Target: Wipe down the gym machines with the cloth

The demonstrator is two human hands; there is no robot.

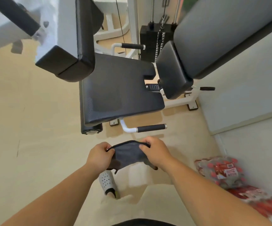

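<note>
A gym machine's black padded seat (pixel 119 88) fills the middle of the view, a black-gripped handle (pixel 150 128) jutting out below it. Just below the handle, the left hand (pixel 99 156) and right hand (pixel 155 153) pinch the dark cloth (pixel 128 154) by its upper edge, stretching it between them above the floor.

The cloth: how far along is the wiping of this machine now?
Done: nothing can be confirmed; the seat pad shows no wipe marks. In hand: the left hand and the right hand pinch the dark cloth by its upper edge, in the air short of the machine, touching none of it. Left, as it looks: the seat pad, the left pad, the right pad and the front handle.
</note>
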